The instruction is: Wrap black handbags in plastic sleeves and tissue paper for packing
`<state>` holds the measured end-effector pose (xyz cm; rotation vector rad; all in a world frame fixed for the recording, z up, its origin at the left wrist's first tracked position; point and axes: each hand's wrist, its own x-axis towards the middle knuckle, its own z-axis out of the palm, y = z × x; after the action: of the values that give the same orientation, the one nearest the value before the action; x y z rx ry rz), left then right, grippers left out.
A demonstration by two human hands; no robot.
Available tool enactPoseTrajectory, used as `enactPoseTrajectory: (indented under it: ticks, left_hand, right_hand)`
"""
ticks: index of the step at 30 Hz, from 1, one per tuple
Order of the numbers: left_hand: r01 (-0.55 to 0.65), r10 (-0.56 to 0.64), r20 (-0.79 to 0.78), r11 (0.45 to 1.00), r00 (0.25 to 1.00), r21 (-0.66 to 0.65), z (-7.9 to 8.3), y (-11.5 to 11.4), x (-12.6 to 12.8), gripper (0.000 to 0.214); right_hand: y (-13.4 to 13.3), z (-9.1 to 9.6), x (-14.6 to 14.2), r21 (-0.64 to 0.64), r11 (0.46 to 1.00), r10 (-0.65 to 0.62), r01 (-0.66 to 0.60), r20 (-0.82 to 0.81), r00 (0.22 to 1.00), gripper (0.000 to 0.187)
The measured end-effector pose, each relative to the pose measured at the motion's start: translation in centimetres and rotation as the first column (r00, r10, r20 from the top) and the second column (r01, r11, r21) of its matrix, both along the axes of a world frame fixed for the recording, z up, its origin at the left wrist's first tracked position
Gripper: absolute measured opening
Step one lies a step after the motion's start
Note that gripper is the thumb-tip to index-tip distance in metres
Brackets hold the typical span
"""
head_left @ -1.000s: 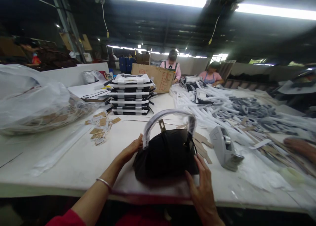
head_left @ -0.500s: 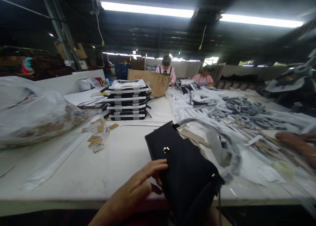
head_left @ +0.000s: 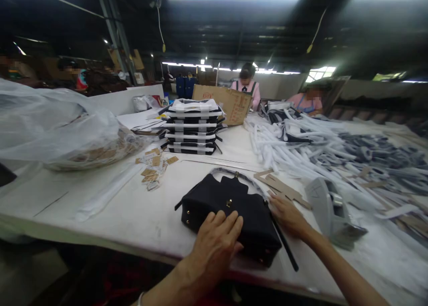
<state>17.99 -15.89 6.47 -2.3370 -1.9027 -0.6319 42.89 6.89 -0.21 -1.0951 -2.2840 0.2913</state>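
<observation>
A black handbag [head_left: 249,214] with small gold fittings lies on the white table near its front edge, its back away from me. My left hand [head_left: 219,234] rests flat on the bag's front below the gold clasp, fingers stretched out. At the bag's right side is my right hand [head_left: 288,214], its fingers extended against the end of the handle [head_left: 219,171], which is wrapped in clear plastic. A thin black strap [head_left: 286,243] hangs down beside the right wrist. A grey tape dispenser [head_left: 323,208] stands to the right of that hand.
Black bags with white wrapping form a stack [head_left: 192,128] behind. Brown tags [head_left: 155,165] and a large clear plastic bag [head_left: 60,128] lie left. White padded strips [head_left: 284,141] and cardboard strips [head_left: 284,188] cover the right. A cardboard box [head_left: 234,102] and two people are across the table.
The handbag has gone from raised and tilted to lying on the table. My left hand now lies flat on its front, and my right hand has come into view beside it.
</observation>
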Motion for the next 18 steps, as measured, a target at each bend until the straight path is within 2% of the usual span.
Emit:
enactPoseTrajectory:
  ticks: [1, 3, 5, 6, 7, 9, 11, 12, 15, 18]
  left_hand:
    - [0.006, -0.005, -0.034, 1.0, 0.999, 0.03, 0.2, 0.3, -0.5, 0.054]
    - [0.02, -0.015, -0.083, 0.998, 0.996, 0.062, 0.6, 0.8, -2.0, 0.063]
    - [0.025, -0.021, -0.106, 0.999, 0.994, 0.037, 0.8, 1.5, -3.7, 0.072]
    - [0.023, -0.022, -0.107, 1.0, 0.994, 0.01, 0.6, 1.8, -4.3, 0.074]
    - [0.024, -0.025, -0.103, 1.0, 0.994, -0.013, 0.4, 2.2, -4.6, 0.073]
    - [0.035, -0.037, -0.095, 0.999, 0.995, -0.026, -0.2, 2.9, -4.2, 0.069]
    - [0.048, -0.048, -0.1, 0.999, 0.994, -0.007, -0.8, 3.6, -2.7, 0.065]
    - [0.046, -0.045, -0.107, 0.999, 0.993, 0.006, -1.0, 4.0, -1.7, 0.063]
    - [-0.002, 0.005, -0.142, 1.0, 0.99, 0.025, -1.6, 4.9, 1.6, 0.062]
    - [-0.045, 0.044, -0.179, 0.999, 0.983, -0.001, -1.8, 4.9, 3.6, 0.061]
  right_hand:
    - [0.3, -0.1, 1.9, -0.062, 0.998, -0.004, 0.006, 0.041, 0.999, 0.041]
    - [-0.5, 0.0, 5.5, -0.143, 0.98, -0.132, 0.14, 0.066, 0.989, 0.046]
    - [-3.0, 0.8, 7.3, -0.09, 0.967, -0.238, 0.24, 0.034, 0.971, 0.046]
    - [-4.7, 1.4, 7.2, -0.026, 0.972, -0.235, 0.235, 0.002, 0.972, 0.045]
    - [-6.4, 2.0, 6.4, 0.046, 0.983, -0.179, 0.18, -0.025, 0.983, 0.045]
    - [-9.5, 3.4, 3.6, 0.19, 0.982, 0.007, -0.004, -0.013, 1.0, 0.048]
    - [-11.1, 4.3, 0.2, 0.279, 0.939, 0.178, -0.2, 0.103, 0.979, 0.057]
    - [-11.3, 4.6, -1.2, 0.293, 0.922, 0.216, -0.254, 0.154, 0.964, 0.06]
    - [-10.1, 4.6, -3.4, 0.288, 0.921, 0.206, -0.263, 0.214, 0.955, 0.063]
    - [-8.8, 4.3, -2.7, 0.271, 0.926, 0.201, -0.262, 0.233, 0.951, 0.054]
